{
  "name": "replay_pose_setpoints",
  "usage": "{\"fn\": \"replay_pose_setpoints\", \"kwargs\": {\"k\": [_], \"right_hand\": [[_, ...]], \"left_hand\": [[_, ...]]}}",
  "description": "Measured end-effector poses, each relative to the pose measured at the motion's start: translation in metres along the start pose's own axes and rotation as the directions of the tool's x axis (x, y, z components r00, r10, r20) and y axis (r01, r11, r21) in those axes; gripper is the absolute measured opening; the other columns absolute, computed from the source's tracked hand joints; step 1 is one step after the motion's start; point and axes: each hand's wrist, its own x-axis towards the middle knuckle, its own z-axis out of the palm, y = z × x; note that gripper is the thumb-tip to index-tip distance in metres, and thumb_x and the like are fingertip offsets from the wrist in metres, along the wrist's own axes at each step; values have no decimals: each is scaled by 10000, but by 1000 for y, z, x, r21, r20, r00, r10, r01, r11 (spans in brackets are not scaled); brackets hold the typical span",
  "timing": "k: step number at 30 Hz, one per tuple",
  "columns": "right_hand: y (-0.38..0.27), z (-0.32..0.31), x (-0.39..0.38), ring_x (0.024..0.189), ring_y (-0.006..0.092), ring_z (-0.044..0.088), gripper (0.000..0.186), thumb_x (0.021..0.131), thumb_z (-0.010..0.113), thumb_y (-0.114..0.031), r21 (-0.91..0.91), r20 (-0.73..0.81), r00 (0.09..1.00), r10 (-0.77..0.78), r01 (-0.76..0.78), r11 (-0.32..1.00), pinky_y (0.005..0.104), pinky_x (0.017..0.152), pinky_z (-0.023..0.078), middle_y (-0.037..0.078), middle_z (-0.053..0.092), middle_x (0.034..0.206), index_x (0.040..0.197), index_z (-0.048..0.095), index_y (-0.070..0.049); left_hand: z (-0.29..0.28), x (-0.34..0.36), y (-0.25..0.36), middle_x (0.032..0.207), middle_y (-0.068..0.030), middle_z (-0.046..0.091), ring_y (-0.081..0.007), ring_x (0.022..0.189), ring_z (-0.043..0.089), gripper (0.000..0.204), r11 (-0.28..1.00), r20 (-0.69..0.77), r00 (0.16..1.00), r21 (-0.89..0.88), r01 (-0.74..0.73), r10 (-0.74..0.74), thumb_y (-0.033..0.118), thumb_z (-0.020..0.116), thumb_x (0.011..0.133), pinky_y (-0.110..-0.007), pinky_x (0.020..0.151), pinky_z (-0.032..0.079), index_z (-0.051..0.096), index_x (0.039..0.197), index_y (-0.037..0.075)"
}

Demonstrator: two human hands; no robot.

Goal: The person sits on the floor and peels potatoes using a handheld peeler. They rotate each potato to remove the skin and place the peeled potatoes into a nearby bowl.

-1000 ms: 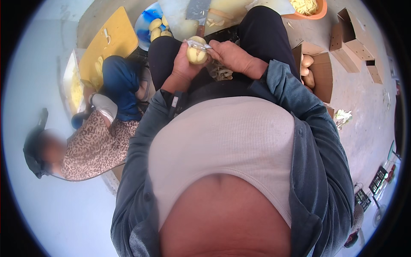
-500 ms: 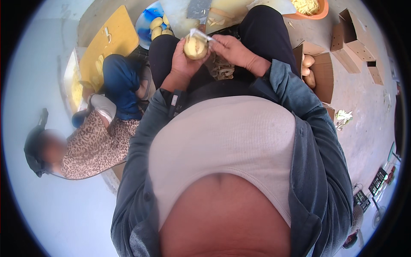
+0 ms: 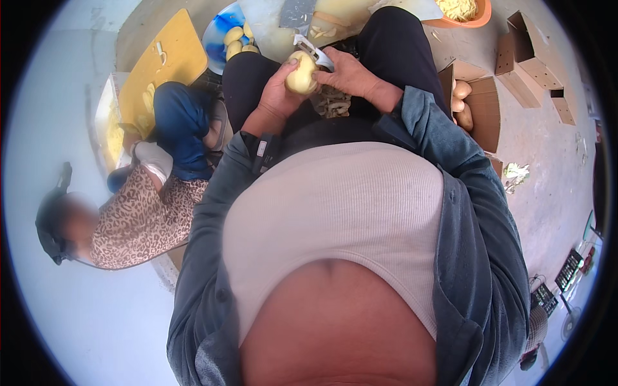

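My left hand (image 3: 282, 91) is closed round a pale, mostly peeled potato (image 3: 301, 78) above my lap. Beside it my right hand (image 3: 344, 74) grips a white peeler (image 3: 319, 55), its bladed head tilted up at the potato's upper right, with a fingertip at the potato's side. Between my legs, below the hands, lie potato peelings (image 3: 333, 105), partly hidden. Just beyond sit a blue-and-white bowl (image 3: 217, 35) of peeled potatoes and a pale board (image 3: 270, 19) with a broad metal blade (image 3: 294, 15) on it.
At left a co-worker in leopard print (image 3: 138, 225) sits by a yellow board (image 3: 161, 64). An orange bowl (image 3: 460, 23) of shreds is at the top. Cardboard boxes (image 3: 524, 51) stand right, one holding unpeeled potatoes (image 3: 462, 106). Small black racks (image 3: 566, 270) are at far right.
The peeler has risen from across the potato's top to a steeper tilt off its upper right. The potato has turned in my left hand, and my right fingers have shifted on the handle.
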Motion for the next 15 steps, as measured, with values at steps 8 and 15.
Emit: {"fn": "replay_pose_setpoints", "kwargs": {"k": [8,15], "right_hand": [[-2,-5,-5,942,386,609,472,736,662,-257,-11,47,999,-9,9,1000,411,825,481,260,623,970,1079,542,44],[7,-3,-7,941,389,606,422,733,648,-244,-17,39,999,-35,36,999,414,826,478,248,624,975,1045,560,26]], "left_hand": [[0,-1,-3,1220,-117,554,-291,1103,548,438,1000,3,1000,-16,15,-15,272,534,901,-503,907,449,458,1289,83],[5,-3,-6,1233,-126,552,-302,1105,547,466,999,10,1000,-38,-2,3,333,494,908,-480,913,446,462,1292,72]]}}
